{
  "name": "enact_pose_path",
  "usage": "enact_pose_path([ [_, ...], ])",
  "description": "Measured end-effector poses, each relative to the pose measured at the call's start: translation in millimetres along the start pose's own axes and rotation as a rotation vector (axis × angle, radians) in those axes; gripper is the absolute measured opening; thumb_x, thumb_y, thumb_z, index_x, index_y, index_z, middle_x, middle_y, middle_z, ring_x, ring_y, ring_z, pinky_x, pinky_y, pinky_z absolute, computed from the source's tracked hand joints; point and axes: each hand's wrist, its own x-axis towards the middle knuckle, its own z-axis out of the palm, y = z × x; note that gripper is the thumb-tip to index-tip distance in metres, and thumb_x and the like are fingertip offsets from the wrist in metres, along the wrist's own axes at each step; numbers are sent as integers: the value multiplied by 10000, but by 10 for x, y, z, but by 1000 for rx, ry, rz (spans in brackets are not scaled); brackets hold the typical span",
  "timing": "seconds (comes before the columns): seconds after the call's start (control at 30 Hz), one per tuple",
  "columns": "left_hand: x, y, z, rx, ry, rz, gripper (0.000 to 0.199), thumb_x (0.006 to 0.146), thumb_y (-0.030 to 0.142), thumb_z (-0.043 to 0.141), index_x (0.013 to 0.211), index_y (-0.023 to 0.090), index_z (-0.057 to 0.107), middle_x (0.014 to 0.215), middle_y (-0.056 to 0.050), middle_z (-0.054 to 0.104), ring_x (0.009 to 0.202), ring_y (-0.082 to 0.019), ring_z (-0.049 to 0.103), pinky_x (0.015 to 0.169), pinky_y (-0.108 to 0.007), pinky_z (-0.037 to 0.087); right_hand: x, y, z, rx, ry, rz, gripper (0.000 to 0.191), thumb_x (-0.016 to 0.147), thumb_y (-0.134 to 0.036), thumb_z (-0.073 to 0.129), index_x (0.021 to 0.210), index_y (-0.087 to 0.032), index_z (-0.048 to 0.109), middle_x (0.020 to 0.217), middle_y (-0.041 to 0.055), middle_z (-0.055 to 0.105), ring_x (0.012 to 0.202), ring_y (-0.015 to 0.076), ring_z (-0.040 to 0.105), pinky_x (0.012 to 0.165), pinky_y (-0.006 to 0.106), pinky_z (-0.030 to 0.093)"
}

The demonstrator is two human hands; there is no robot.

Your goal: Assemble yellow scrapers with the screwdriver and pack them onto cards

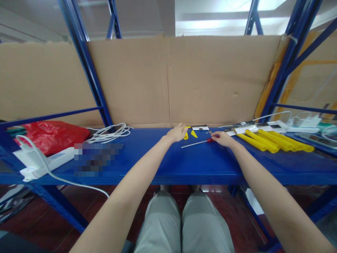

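Observation:
My left hand [177,133] is at the back middle of the blue shelf, its fingers closed at the end of a small yellow piece [187,127]. Just below its fingertips is a rounded yellow piece [185,136], and a pointed yellow scrap [194,134] lies to the right. My right hand [222,138] grips the red handle of a screwdriver [196,143]; the metal shaft points left, low over the shelf. A small black-and-white card [200,127] lies behind, between the hands.
Several yellow tubes [276,141] lie at the right, with packaging [246,126] behind them. On the left are a red plastic bag [56,135], a coiled white cable [112,133] and a power strip [50,163]. Cardboard [205,80] backs the shelf between blue posts [89,70].

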Motion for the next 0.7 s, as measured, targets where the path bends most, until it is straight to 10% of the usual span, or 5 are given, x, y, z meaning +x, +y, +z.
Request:
enact_pose_path([
  [0.23,-236,-251,125,-341,449,-126,463,967,294,286,1333,122,511,1433,-109,458,1375,-179,347,1137,-314,237,36,62,34,-1,34,-20,234,827,-160,519,950,-169,718,1060,79,716,977,209,666,895,296,482],
  [0.53,-279,-419,317,-402,615,-85,337,917,198,400,1140,107,635,1215,-137,641,1183,-206,561,1088,-357,343,71,86,-174,-124,372,386,351,826,-170,481,1128,-152,660,1167,168,643,1112,308,588,915,463,452],
  [0.7,-270,-427,328,-372,651,-40,326,918,203,397,1127,130,636,1190,-122,653,1161,-203,572,1077,-374,361,60,369,-489,-302,328,473,357,784,-183,564,1122,-105,649,1153,243,609,1121,350,555,884,496,430],
])
